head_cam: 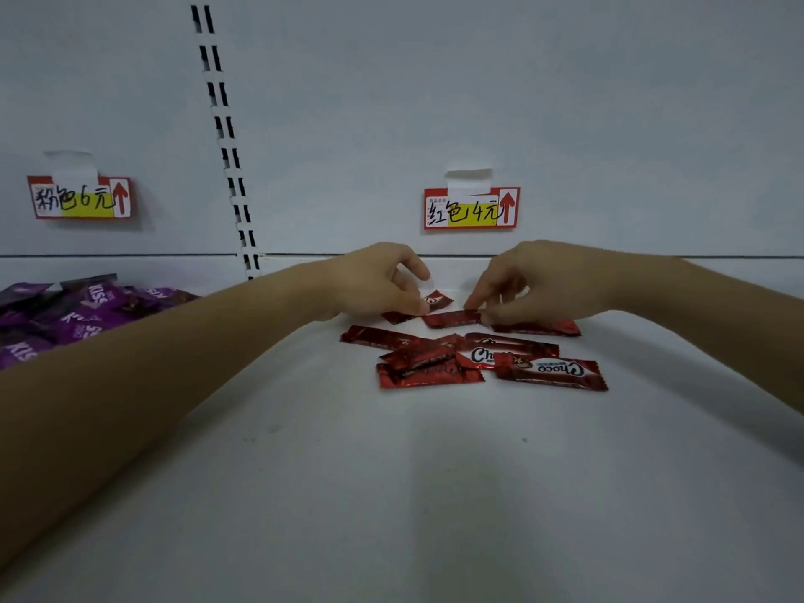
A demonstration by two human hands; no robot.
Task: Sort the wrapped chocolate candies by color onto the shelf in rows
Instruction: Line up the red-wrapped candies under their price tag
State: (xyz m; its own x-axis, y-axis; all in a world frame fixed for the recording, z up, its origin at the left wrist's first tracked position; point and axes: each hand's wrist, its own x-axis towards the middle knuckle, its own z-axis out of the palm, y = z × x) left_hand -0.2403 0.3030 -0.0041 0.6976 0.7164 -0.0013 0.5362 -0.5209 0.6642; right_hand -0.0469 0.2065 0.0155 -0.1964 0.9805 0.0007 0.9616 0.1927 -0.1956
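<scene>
Hands both low near back edge of shelf (391,493), under red price tag (472,208). Left hand (378,282): fingers curled, pinching small red candy (438,299) by one end. Right hand (539,280): fingertips pinching end of second red candy (452,319), flat on shelf. Loose heap of red candies (474,361) just in front, overlapping; no row formed yet. Purple candies (65,315) heaped at left edge, beyond slotted upright (226,137), under pink price tag (80,198).

Risks, judged:
- Glossy foil, thin pinch at crimped ends: likely slip or twist on setting down, hence a crooked row.
- Forearms low over shelf: possible sweep of red heap on pulling back.
- Left forearm near purple heap in this view: possible nudge and mixing of colours.
- Overlapped wrappers: likely to drag neighbours along on lifting.
- Dim light: dark red and purple harder to tell apart.
</scene>
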